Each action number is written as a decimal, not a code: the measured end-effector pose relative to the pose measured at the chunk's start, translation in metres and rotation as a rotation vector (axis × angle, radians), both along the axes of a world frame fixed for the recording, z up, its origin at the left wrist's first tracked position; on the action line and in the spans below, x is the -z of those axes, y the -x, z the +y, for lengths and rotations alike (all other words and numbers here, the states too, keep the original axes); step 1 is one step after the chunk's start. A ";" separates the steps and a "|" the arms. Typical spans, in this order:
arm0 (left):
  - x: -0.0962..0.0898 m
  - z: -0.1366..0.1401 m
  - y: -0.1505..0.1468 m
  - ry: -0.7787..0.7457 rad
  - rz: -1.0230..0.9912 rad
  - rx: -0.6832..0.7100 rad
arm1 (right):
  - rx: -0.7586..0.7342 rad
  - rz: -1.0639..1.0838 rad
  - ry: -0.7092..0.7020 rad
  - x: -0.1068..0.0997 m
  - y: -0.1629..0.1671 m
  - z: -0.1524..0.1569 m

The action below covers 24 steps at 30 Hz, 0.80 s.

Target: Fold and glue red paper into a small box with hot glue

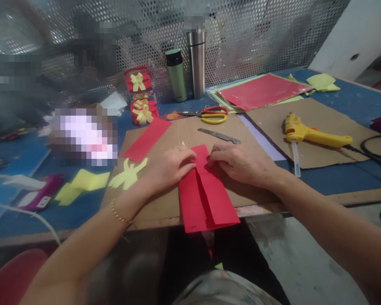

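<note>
A folded sheet of red paper [195, 203] lies lengthwise before me, its two long flaps meeting near the middle and its near end sticking out past the table edge. My left hand [178, 165] pinches the left flap near the far end. Opposite it, my right hand [230, 163] has its fingers curled on the right flap. Both hands rest over a brown cardboard sheet [158, 199]. A grey blade [219, 135] lies just beyond my right hand. Left of my left hand are a red paper strip [147, 139] and a yellow paper cutout [129, 174].
Red-and-yellow scissors [214, 114] lie behind the blade. A yellow glue gun [317, 136] sits on cardboard at the right, its cable trailing off. A green bottle [177, 76], a steel flask [197, 65] and red boxes with yellow bows [142, 111] stand by the mesh.
</note>
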<state>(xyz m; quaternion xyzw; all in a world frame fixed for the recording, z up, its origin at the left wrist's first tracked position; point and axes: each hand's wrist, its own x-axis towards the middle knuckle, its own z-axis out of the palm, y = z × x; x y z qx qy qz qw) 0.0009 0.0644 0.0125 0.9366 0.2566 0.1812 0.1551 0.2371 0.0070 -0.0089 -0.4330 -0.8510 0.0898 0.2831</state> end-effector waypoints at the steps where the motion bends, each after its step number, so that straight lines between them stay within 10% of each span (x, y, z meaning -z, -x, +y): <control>1: 0.000 0.000 0.000 -0.003 0.009 0.012 | -0.004 0.001 0.000 0.000 0.000 0.000; 24: 0.005 0.003 -0.004 -0.098 0.036 0.105 | 0.046 -0.048 0.050 -0.006 0.000 -0.001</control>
